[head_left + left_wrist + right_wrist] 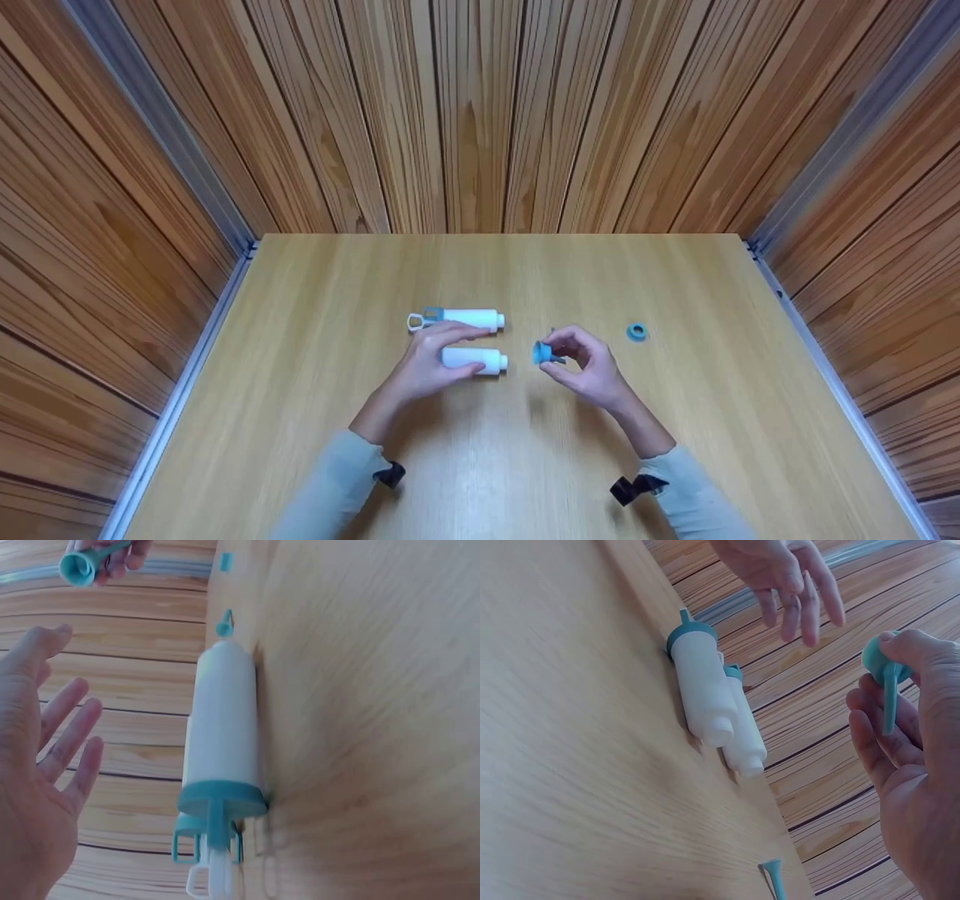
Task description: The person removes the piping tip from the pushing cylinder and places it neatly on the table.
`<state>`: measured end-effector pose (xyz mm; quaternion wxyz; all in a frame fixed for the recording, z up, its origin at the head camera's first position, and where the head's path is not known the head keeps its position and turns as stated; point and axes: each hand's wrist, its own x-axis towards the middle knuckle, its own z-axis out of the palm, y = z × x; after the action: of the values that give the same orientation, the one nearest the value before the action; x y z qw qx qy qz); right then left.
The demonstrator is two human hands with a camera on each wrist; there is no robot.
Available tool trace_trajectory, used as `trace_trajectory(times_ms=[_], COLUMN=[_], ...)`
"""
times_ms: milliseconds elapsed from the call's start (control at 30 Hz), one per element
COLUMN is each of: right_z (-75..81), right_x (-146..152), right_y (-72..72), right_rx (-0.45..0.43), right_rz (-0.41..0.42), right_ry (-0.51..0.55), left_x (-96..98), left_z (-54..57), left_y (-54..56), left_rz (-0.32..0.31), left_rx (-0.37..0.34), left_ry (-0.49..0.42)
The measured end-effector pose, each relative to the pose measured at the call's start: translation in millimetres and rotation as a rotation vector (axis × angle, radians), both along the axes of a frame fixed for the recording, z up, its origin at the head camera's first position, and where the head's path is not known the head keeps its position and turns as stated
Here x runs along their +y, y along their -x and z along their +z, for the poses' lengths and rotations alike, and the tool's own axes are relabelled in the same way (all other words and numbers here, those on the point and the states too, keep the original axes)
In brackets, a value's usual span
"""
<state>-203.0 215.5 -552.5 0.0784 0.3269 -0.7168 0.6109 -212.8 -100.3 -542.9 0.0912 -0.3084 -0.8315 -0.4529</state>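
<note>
My right hand (589, 367) pinches a teal funnel-shaped piece (540, 352) with a thin stem, raised off the table. In the right wrist view the thumb (911, 649) presses on its cup and the stem (890, 701) points down. My left hand (431, 360) hovers over two white syringe-like cylinders, its fingers spread and holding nothing. The nearer cylinder (472, 360) lies on its side, neck to the right, with a teal collar (223, 799) at its other end. Behind it lies the farther cylinder (469, 320), with a white ring handle (415, 322) at its left.
A teal ring-shaped part (637, 332) lies on the table (712, 420) to the right. Another small teal funnel-shaped piece (774, 877) lies on the tabletop, mostly hidden by my right hand in the head view. Wood-panelled walls (476, 135) enclose the table's back and sides.
</note>
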Motion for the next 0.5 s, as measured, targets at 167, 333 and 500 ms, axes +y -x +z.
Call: trace_trajectory(times_ms=[167,333,500], right_z=[0.6,1.0,2.7], right_x=[-1.3,-3.5,-7.1], right_y=[-0.4,-1.2,-1.6], right_rx=[-0.003,-0.013,-0.018], right_rz=[0.006,0.003,0.007], right_ry=[0.0,-0.003,0.0], left_x=[7.6,14.5,21.0], left_z=[4.7,11.3,13.9], left_y=[-2.8,-6.0,-7.1], left_rz=[-0.012,-0.043,-0.065], left_rx=[0.039,0.057,0.094], left_ry=[-0.062,-0.1,-0.143])
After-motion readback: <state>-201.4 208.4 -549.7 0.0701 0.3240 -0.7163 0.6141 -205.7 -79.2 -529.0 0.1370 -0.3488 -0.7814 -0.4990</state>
